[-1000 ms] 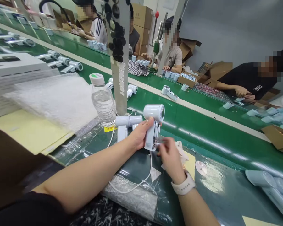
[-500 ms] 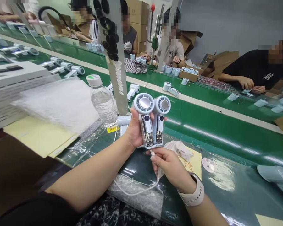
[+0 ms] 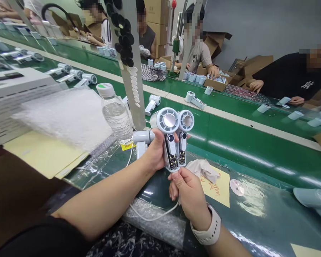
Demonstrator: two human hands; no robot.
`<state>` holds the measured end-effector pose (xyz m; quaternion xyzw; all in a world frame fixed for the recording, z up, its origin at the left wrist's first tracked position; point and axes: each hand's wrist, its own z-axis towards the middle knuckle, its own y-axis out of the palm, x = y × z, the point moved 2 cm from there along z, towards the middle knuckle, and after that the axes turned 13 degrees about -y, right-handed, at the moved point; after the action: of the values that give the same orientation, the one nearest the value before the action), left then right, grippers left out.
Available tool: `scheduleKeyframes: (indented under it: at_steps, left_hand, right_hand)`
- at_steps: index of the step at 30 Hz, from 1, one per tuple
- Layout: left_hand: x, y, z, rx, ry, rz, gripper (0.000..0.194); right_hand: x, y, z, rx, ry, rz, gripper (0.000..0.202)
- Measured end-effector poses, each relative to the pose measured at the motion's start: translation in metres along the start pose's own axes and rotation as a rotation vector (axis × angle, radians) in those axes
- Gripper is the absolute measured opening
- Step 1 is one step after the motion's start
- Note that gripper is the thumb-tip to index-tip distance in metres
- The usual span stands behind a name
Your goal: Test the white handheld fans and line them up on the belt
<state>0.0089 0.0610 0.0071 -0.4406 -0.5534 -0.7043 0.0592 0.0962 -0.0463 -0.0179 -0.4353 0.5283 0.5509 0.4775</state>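
Observation:
Two light-blue handheld fans are gripped upright side by side in my left hand (image 3: 155, 151). The nearer handheld fan (image 3: 172, 151) has its circuit board bare in the handle and a small lit display; the second handheld fan (image 3: 186, 121) is partly behind it. My right hand (image 3: 186, 189) pinches the plug end of a white charging cable (image 3: 160, 216) against the bottom of the nearer fan. The plug itself is hidden by my fingers. Another fan (image 3: 142, 136) stands just left of my left hand.
A water bottle (image 3: 115, 116) stands by a metal post (image 3: 135, 89) at left. Crumpled tissue (image 3: 203, 170) lies on yellow paper (image 3: 222, 192). More fans (image 3: 153, 104) sit on the green conveyor (image 3: 230, 121). Several co-workers sit across it. Plastic film (image 3: 160, 228) lies at the front edge.
My right hand has brought the cable plug up to the base of the nearer fan, whose display now shows a light. Both fans have tilted slightly. Co-workers' hands across the belt have moved.

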Motion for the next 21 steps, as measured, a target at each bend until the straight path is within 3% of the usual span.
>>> scheduleKeyframes:
  at_steps: [4,7,13,21]
  left_hand:
    - [0.004,0.000,0.001,0.038,-0.038,-0.116,0.071]
    - [0.008,0.001,0.001,0.021,-0.091,-0.234,0.070]
    - [0.013,0.007,-0.004,-0.078,-0.072,-0.169,0.068]
    - [0.019,0.011,-0.008,-0.116,-0.016,-0.069,0.069]
  right_hand:
    - [-0.014,-0.004,0.001,-0.034,-0.204,-0.262,0.035]
    - [-0.020,-0.006,0.002,-0.040,-0.311,-0.316,0.030]
    - [-0.012,-0.012,0.005,0.063,-0.172,-0.270,0.034]
    - [-0.019,-0.014,0.004,-0.002,-0.144,-0.242,0.036]
